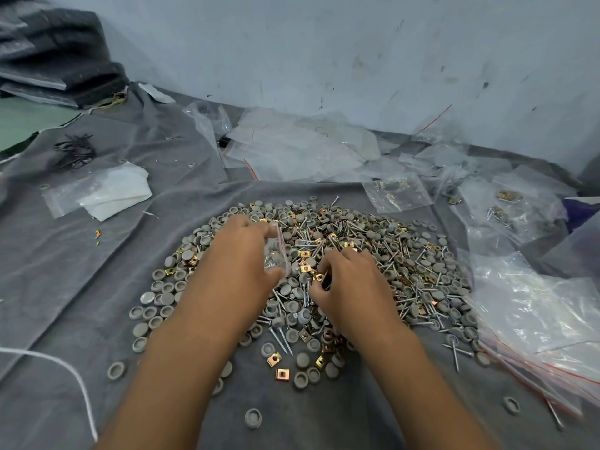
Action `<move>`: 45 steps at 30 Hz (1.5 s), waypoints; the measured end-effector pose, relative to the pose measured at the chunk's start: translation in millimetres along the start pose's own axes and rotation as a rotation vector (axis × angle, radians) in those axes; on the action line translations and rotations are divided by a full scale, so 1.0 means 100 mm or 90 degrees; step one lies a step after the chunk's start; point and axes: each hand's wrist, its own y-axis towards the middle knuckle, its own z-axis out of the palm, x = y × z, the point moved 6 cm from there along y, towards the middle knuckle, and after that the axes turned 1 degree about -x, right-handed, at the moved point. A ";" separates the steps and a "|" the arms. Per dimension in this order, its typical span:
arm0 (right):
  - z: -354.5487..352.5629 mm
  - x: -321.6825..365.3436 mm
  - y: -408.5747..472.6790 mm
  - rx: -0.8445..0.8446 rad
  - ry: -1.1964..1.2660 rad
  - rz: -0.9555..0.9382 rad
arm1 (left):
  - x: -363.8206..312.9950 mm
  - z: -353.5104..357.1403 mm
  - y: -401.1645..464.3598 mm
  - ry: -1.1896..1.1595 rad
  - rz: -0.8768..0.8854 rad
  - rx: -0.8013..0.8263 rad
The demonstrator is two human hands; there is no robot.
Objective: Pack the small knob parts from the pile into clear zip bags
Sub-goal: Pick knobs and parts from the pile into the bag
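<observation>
Dead centre on the grey cloth (81, 287) sits our pile (373, 254), a broad heap of grey round knob caps, screws and brass-coloured square clips, and it looks barely dented. Our left hand (242, 251) comes in at about nine o'clock of the heap, fingers and thumb curled round a small clear zip bag (276, 254) with a red seal line; we can make out a few small bits inside, though the blur hides what they are. Our right hand (345, 280) is just beside it at six o'clock of the pile, fingertips bunched and pinching what looks like a brass clip (319, 277) out of the mix.

So where do we stand? At two o'clock we see filled bags (397, 191) lying flat with parts inside, so some packing is done. At four o'clock a stack of empty bags (535, 323) waits, and more loose clear bags (302, 147) sprawl at twelve o'clock against the wall (324, 43). Stray caps dot the cloth at seven o'clock, well apart from the heap.

We judge this as early to middling going: a few bags finished, one in progress, and the great bulk of the parts yet to be bagged.
</observation>
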 end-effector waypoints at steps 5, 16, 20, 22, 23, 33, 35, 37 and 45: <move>-0.01 0.02 0.00 -0.003 0.045 -0.008 | -0.02 0.02 -0.01 -0.002 0.008 -0.004; 0.01 -0.05 0.05 0.071 0.205 0.027 | -0.10 0.08 -0.02 -0.007 0.019 0.008; -0.11 -0.10 0.09 0.116 0.558 0.063 | -0.13 0.08 -0.05 -0.040 0.028 0.004; -0.17 -0.07 0.09 0.155 0.737 0.074 | -0.16 0.11 -0.06 -0.050 0.033 0.011; -0.19 -0.05 0.08 0.165 0.799 0.075 | -0.17 0.12 -0.06 -0.051 0.037 0.015; -0.48 0.08 -0.05 0.013 0.577 -0.083 | -0.28 0.17 -0.01 -0.090 0.086 0.016; -0.53 0.13 -0.10 -0.032 0.473 -0.123 | -0.28 0.18 -0.01 -0.096 0.089 0.017; -0.54 0.17 -0.12 -0.058 0.378 -0.141 | -0.27 0.19 0.00 -0.091 0.090 0.026; -0.51 0.08 -0.12 -0.063 0.314 -0.097 | -0.20 0.11 0.00 -0.130 0.047 0.035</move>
